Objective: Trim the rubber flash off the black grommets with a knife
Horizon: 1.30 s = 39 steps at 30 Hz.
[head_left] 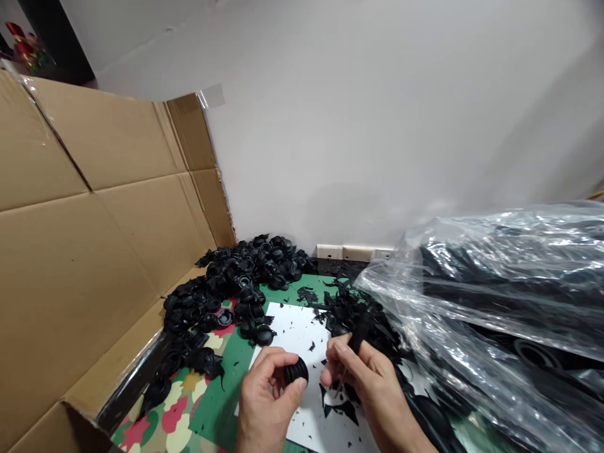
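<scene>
My left hand [271,393] grips a black ribbed rubber piece [296,371] between thumb and fingers, above a white sheet [290,327]. Just to the right, my right hand [363,371] is closed round a black-handled tool [362,327]; its thin metal end points down, and its exact kind is unclear. Under that hand lie torn black scraps [342,409] on the sheet. The two hands are apart.
Many similar black rubber pieces [245,277] are heaped at the back left. Black trimmings [363,314] pile up behind my right hand. A clear plastic bag [509,283] with black parts bulges at the right. Cardboard [117,157] walls the left; a green mat [221,402] lies beneath.
</scene>
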Tool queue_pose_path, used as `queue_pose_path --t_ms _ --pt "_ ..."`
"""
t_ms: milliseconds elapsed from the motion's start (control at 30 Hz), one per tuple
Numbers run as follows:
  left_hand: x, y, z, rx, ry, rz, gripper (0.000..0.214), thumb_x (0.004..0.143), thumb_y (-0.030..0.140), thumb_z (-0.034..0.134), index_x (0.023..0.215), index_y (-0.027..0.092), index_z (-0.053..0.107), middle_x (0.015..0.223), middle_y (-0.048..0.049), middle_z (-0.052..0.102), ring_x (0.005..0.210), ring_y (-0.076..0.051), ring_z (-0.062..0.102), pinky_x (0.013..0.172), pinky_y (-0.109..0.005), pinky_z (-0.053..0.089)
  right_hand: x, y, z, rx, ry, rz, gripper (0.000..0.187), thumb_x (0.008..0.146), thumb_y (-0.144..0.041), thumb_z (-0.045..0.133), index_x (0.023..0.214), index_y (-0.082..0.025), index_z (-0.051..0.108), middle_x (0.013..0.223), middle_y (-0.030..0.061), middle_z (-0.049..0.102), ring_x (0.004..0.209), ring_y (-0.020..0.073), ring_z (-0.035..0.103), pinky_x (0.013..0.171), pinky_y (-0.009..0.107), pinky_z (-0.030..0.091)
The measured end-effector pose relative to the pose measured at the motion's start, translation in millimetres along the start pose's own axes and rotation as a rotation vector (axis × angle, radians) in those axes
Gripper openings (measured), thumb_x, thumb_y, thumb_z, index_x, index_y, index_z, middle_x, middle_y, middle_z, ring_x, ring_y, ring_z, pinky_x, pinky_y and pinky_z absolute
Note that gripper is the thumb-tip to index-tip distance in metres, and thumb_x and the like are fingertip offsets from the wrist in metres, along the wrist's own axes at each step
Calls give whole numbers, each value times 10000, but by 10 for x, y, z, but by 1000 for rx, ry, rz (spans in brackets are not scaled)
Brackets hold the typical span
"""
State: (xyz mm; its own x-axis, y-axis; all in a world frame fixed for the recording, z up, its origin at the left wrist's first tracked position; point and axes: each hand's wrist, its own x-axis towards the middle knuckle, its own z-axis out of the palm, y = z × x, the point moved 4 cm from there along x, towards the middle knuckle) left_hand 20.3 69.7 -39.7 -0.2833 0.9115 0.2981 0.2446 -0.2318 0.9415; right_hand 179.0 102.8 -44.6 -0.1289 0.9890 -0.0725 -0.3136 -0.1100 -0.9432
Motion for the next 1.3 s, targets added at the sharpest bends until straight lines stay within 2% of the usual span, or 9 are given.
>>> queue_pose_path --t_ms 200,333,433,533,667,833,1000,1167,1300 --pt "-52 -143 -8 -72 18 -182 148 618 176 725 759 177 678 589 27 614 545 -138 544 507 -220 462 -13 52 98 -141 -38 40 371 706 -536 654 675 -176 571 502 -68 421 423 99 386 415 220 309" --pt "-22 -69 -39 -18 34 -110 98 599 170 717 689 177 680 634 13 624 547 -139 552 504 -229 470 -7 -17 86 -206 -56 -120 422 697 -588 634 668 -168 659 624 5 541 559 156 489 507 256 386" --pt "3 -6 -53 17 41 -35 94 584 132 702 663 177 678 654 6 611 565 -147 567 499 -230 468 -2 -76 11 -235 -9 -203 398 716 -562 643 800 -183 729 675 19 572 574 156 487 521 263 389" --pt "5 6 -50 42 45 17 115 584 98 687 665 180 672 666 6 595 588 -152 571 505 -228 464 -4 -86 -14 -114 -14 -182 363 693 -510 705 847 -183 731 642 9 576 539 146 501 516 271 413" --pt "-22 -40 -38 69 45 67 149 609 67 677 689 190 657 684 18 575 586 -135 542 503 -212 434 -17 -66 30 53 -36 -152 332 592 -456 803 735 -166 729 723 56 649 631 209 610 594 327 480" --pt "-41 -82 -40 74 32 68 162 631 64 683 719 195 649 708 22 569 577 -124 528 497 -204 418 -14 -28 42 -22 -78 -117 334 614 -457 789 727 -152 711 659 56 661 610 212 617 559 309 477" --pt "-34 -23 -36 78 34 101 147 634 67 669 700 196 643 690 19 566 580 -131 537 492 -206 430 0 -18 -9 -66 -12 -69 374 659 -505 741 726 -146 660 562 30 633 564 190 606 564 294 474" --pt "-12 88 -34 113 27 190 138 632 70 662 698 191 647 666 9 580 557 -138 547 465 -209 439 -30 -78 66 -25 -171 -97 319 654 -452 760 660 -145 673 630 23 611 602 191 615 589 304 487" --pt "-3 150 -49 188 24 242 154 623 63 680 702 192 655 692 1 602 555 -131 541 469 -203 435 -64 -173 25 71 -69 -107 331 652 -466 758 629 -144 682 568 24 612 522 166 579 534 285 458"
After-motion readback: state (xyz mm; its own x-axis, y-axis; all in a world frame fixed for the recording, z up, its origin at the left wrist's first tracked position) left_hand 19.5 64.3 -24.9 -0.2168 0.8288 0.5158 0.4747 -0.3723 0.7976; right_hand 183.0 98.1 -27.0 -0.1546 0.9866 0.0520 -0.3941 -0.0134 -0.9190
